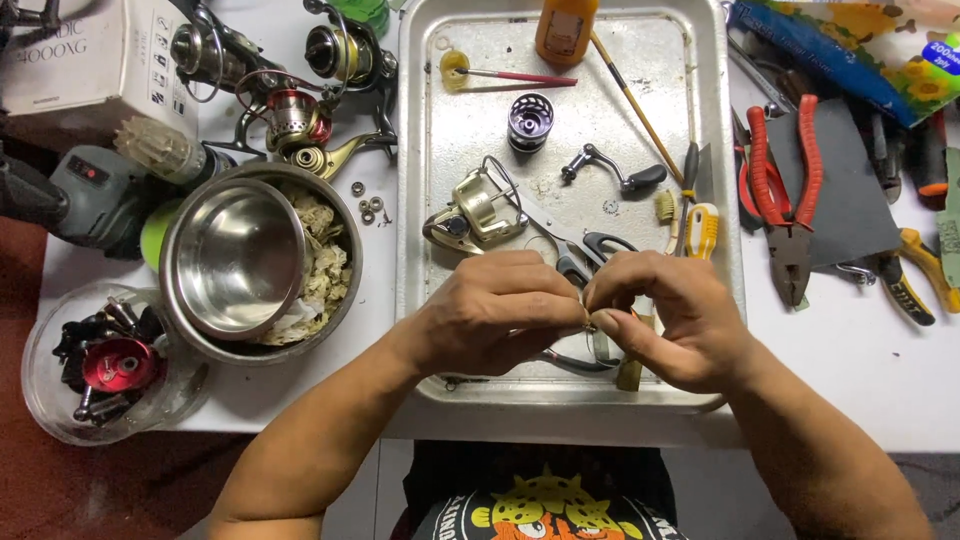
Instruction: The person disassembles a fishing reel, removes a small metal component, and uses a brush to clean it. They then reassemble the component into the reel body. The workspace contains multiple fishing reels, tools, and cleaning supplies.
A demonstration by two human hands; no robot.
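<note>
Red-handled pliers (790,200) are laid by the table's right edge; steel bowl (235,257) is set at left.

Bright, even light falls from above, leaving only soft, short shadows. The rectangular steel tray (420,180) shows dull glare, and the round steel bowl (235,260) has sharper highlights. Focus is crisp centrally; the corners seem slightly stretched, perhaps by a wide lens.
</note>
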